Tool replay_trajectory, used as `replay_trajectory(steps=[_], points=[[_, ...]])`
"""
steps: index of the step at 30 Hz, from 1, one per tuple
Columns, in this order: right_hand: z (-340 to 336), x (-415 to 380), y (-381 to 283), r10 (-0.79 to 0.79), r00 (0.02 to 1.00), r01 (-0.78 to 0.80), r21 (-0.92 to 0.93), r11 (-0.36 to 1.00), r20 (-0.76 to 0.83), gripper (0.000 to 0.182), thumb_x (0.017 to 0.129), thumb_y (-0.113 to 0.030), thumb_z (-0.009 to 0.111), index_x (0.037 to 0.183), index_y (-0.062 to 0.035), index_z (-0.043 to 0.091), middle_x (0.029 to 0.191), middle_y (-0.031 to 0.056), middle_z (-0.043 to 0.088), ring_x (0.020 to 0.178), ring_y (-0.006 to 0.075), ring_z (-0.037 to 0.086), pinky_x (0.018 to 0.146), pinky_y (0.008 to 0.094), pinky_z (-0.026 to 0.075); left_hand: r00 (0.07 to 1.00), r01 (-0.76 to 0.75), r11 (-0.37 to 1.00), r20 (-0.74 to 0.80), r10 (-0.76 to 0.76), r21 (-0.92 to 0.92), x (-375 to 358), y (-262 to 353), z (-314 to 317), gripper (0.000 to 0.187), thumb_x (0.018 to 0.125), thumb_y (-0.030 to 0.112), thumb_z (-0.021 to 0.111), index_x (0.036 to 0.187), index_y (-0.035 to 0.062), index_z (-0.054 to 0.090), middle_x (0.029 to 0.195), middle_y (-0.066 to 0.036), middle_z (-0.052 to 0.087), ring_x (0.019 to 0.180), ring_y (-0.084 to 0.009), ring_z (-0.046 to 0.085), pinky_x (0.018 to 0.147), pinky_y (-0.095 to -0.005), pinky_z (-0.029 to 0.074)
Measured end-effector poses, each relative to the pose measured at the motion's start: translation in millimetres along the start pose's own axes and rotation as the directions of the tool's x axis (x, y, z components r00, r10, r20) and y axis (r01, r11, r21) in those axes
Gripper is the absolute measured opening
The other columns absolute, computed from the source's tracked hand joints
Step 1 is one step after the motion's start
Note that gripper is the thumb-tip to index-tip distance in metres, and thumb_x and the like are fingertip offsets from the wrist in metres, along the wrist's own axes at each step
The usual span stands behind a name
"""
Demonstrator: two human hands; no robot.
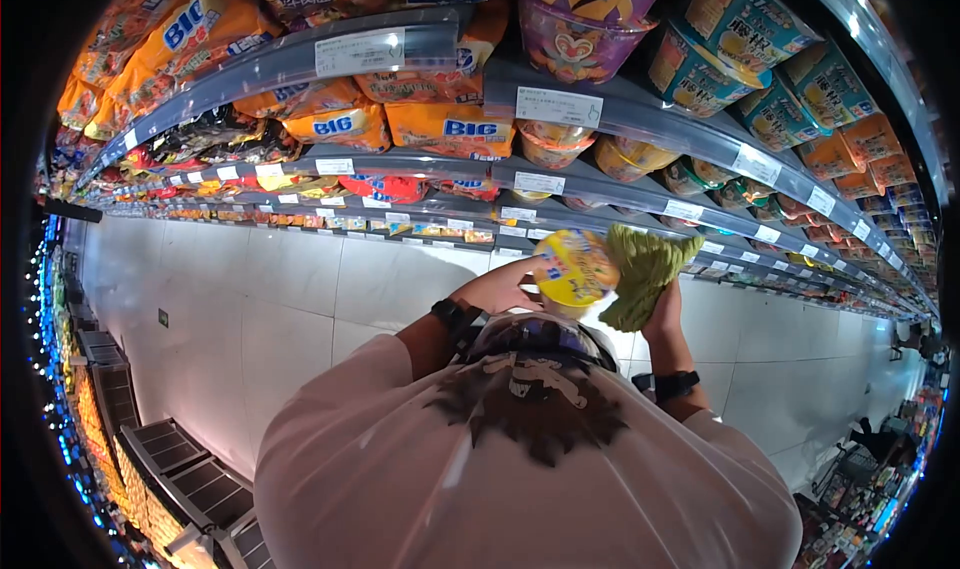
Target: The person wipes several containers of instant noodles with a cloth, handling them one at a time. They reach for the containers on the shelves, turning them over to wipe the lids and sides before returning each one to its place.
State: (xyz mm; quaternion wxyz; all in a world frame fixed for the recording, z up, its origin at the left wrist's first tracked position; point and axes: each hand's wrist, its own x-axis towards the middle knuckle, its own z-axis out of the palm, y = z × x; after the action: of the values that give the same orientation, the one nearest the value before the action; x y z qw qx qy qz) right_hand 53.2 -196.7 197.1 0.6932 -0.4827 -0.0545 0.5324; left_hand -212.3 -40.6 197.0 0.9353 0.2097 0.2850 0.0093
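Note:
My left hand (500,287) is closed on the left side of a round instant noodle cup (576,268) with a yellow printed lid, held in front of my waist. Right beside the cup, my right hand (664,317) grips a crumpled green cloth (645,269) by its right edge. The cloth's left side meets or overlaps the cup's right edge; whether it touches the cup is unclear. Both things are in front of the lower shelves.
Shelves (420,54) of noodle packs and cups curve across the top, with orange bags (450,129) at left and teal cups (700,74) at right. Pale floor tiles (285,344) lie below. Metal racks (185,459) stand lower left and a cart (845,474) lower right.

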Motion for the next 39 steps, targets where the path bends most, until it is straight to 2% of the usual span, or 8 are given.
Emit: replay_trajectory(steps=[9, 30, 32, 33, 34, 36, 37, 39], points=[[-51.2, -66.0, 21.8, 0.031, 0.98, -0.011, 0.102, 0.995, -0.196, 0.056, 0.105, -0.045, 0.034, 0.144, -0.0073, 0.047, 0.142, 0.0155, 0.054, 0.129, 0.0325, 0.054, 0.11, 0.0485, 0.043, 0.872, -0.302, 0.94, -0.353, 0.339, 0.157, 48.5, -1.6, -105.4, 0.042, 0.097, 0.035, 0.06, 0.133, 0.0153, 0.052, 0.131, -0.003, 0.059, 0.122, -0.0185, 0.057, 0.105, -0.0394, 0.045], [-61.4, -104.6, 36.6, 0.037, 0.953, 0.025, 0.2, 0.98, -0.301, 0.052, 0.105, -0.043, 0.037, 0.138, -0.0064, 0.051, 0.136, 0.0137, 0.058, 0.125, 0.0324, 0.056, 0.107, 0.0482, 0.045, 0.766, -0.6, 0.798, -0.33, 0.551, -0.06, 117.7, 36.4, -118.1, 0.038, 0.097, 0.026, 0.063, 0.13, 0.0147, 0.05, 0.13, -0.004, 0.056, 0.119, -0.0183, 0.057, 0.1, -0.0386, 0.047], [-47.6, -99.6, 26.2, 0.015, 0.971, 0.019, 0.141, 0.99, -0.238, 0.054, 0.105, -0.044, 0.034, 0.14, -0.0054, 0.049, 0.139, 0.0154, 0.056, 0.127, 0.0329, 0.055, 0.109, 0.0484, 0.044, 0.554, -0.552, 0.44, -0.083, 0.828, 0.708, 150.7, 27.2, -151.6, 0.033, 0.098, 0.025, 0.061, 0.126, 0.0106, 0.052, 0.125, -0.006, 0.057, 0.117, -0.0203, 0.059, 0.095, -0.0363, 0.051], [-47.0, -94.5, 23.8, 0.007, 0.973, 0.025, 0.137, 0.99, -0.23, 0.054, 0.105, -0.044, 0.034, 0.14, -0.0054, 0.049, 0.139, 0.0154, 0.056, 0.127, 0.0329, 0.055, 0.109, 0.0484, 0.044, 0.627, -0.644, 0.713, -0.341, 0.7, 0.279, 159.2, 30.7, -148.5, 0.032, 0.097, 0.021, 0.061, 0.124, 0.0076, 0.052, 0.116, -0.008, 0.058, 0.114, -0.0225, 0.06, 0.093, -0.0341, 0.054], [-47.0, -89.8, 22.0, 0.033, 0.969, 0.004, 0.147, 0.989, -0.246, 0.054, 0.105, -0.044, 0.034, 0.14, -0.0053, 0.049, 0.139, 0.0154, 0.056, 0.127, 0.033, 0.055, 0.109, 0.0486, 0.043, 0.529, -0.513, 0.586, -0.307, 0.791, 0.627, 161.7, 31.2, -147.7, 0.021, 0.096, 0.018, 0.061, 0.111, 0.0073, 0.052, 0.109, -0.01, 0.057, 0.109, -0.0239, 0.061, 0.095, -0.0377, 0.055], [-48.5, -83.4, 19.0, 0.054, 0.966, -0.015, 0.154, 0.988, -0.253, 0.053, 0.105, -0.043, 0.034, 0.139, -0.0052, 0.05, 0.139, 0.0154, 0.056, 0.127, 0.0331, 0.054, 0.11, 0.0488, 0.043, 0.621, -0.625, 0.776, -0.546, 0.562, 0.088, 176.3, 38.1, -141.5, 0.017, 0.095, 0.016, 0.06, 0.096, 0.0091, 0.045, 0.108, -0.01, 0.057, 0.103, -0.0248, 0.062, 0.096, -0.0416, 0.055], [-49.6, -80.5, 18.2, 0.051, 0.972, -0.016, 0.151, 0.988, -0.23, 0.053, 0.105, -0.043, 0.034, 0.14, -0.0054, 0.049, 0.139, 0.0154, 0.056, 0.127, 0.0331, 0.054, 0.11, 0.049, 0.042, 0.6, -0.61, 0.786, -0.587, 0.543, 0.103, 179.9, 43.9, -137.3, 0.024, 0.097, 0.015, 0.057, 0.088, 0.0115, 0.035, 0.109, -0.011, 0.058, 0.106, -0.0263, 0.063, 0.097, -0.0445, 0.054], [-51.3, -75.0, 16.3, 0.054, 0.974, -0.019, 0.16, 0.987, -0.22, 0.053, 0.106, -0.042, 0.033, 0.14, -0.0056, 0.049, 0.14, 0.0155, 0.056, 0.128, 0.0332, 0.054, 0.111, 0.0492, 0.042, 0.571, -0.643, 0.763, -0.619, 0.539, 0.072, 189.4, 47.5, -139.2, 0.021, 0.097, 0.018, 0.06, 0.112, 0.0112, 0.048, 0.116, -0.011, 0.06, 0.113, -0.0279, 0.062, 0.095, -0.0443, 0.055]])
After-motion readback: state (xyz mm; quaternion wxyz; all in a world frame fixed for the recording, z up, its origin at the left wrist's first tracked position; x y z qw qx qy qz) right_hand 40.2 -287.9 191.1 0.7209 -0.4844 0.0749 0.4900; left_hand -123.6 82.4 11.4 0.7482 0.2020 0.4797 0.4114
